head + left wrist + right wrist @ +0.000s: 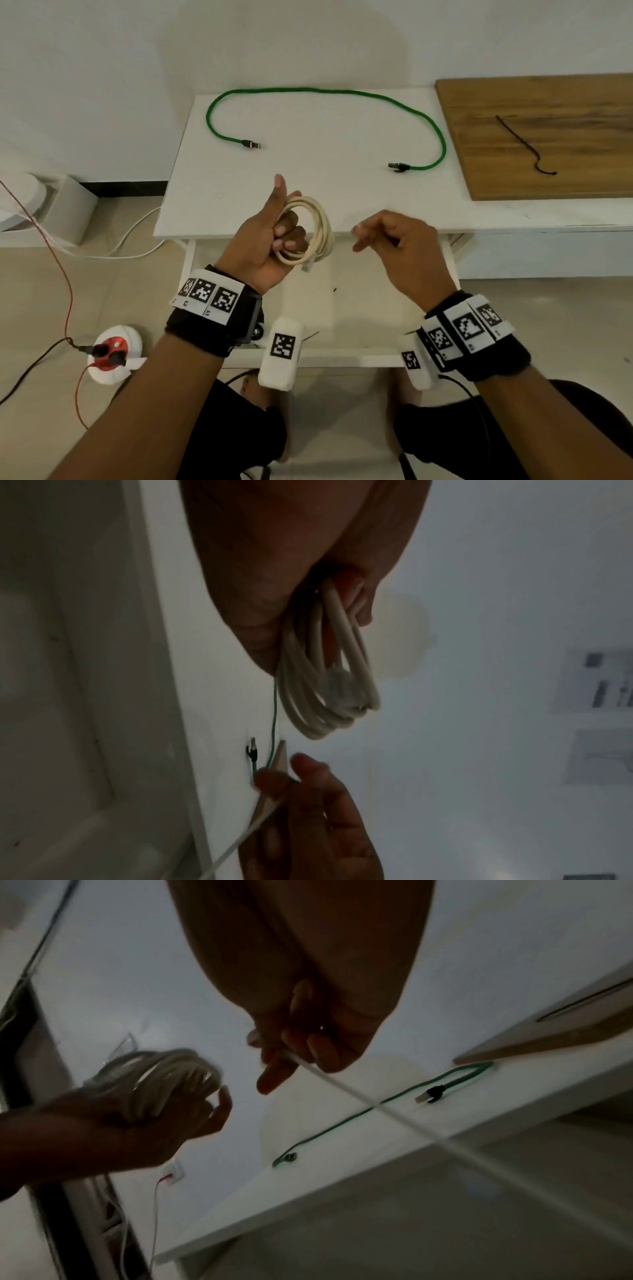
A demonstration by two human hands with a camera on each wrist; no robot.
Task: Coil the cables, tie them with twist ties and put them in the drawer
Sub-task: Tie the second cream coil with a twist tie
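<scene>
My left hand (279, 236) grips a coiled cream cable (320, 222) above the white table's (325, 178) front edge, thumb up. One plug hangs from the coil. The coil (322, 685) dangles from that hand's curled fingers. To the right, my right hand (383, 233) pinches a thin white strand (377, 1104) that runs away from the fingers. Whether it is a tie or a cable end I cannot tell. A green cable (342, 91) lies uncoiled in an arc on the table. A dark twist tie (524, 147) lies on the wooden board (565, 102).
An open drawer (325, 359) juts out below the table's front edge, under my wrists. On the floor at left sit a white and red power strip (113, 353), red and black wires and a white box (65, 205).
</scene>
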